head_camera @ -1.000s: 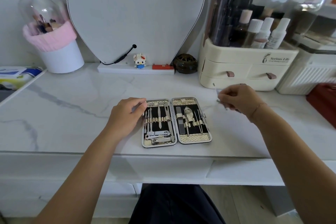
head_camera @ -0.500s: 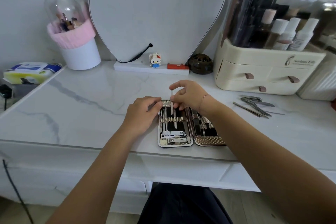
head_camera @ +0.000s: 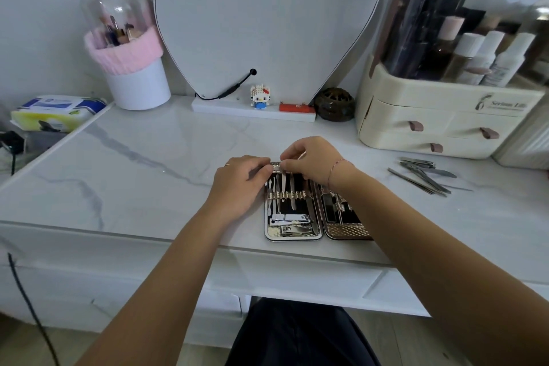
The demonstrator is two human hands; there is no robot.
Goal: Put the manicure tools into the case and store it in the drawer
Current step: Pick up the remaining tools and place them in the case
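Note:
An open manicure case (head_camera: 297,235) lies flat near the front edge of the marble tabletop, with several metal tools strapped into its left half. My left hand (head_camera: 240,184) rests on the case's upper left corner and holds it down. My right hand (head_camera: 315,162) is at the top edge of the left half, its fingertips pinched on a thin metal tool (head_camera: 284,180) that stands in the strap. My right forearm hides much of the right half. Several loose manicure tools (head_camera: 423,174) lie on the table to the right.
A cream cosmetic organiser (head_camera: 430,116) with small drawers stands at the back right. At the back stand a heart-shaped mirror (head_camera: 267,15), a small figure (head_camera: 260,96), a dark round jar (head_camera: 334,104) and a pink-topped brush holder (head_camera: 133,68). Desk drawer fronts (head_camera: 297,276) lie under the tabletop.
My right hand came from the loose tools at the right over to the case's left half with a thin tool and lowered it into the strap. My left hand stayed on the case.

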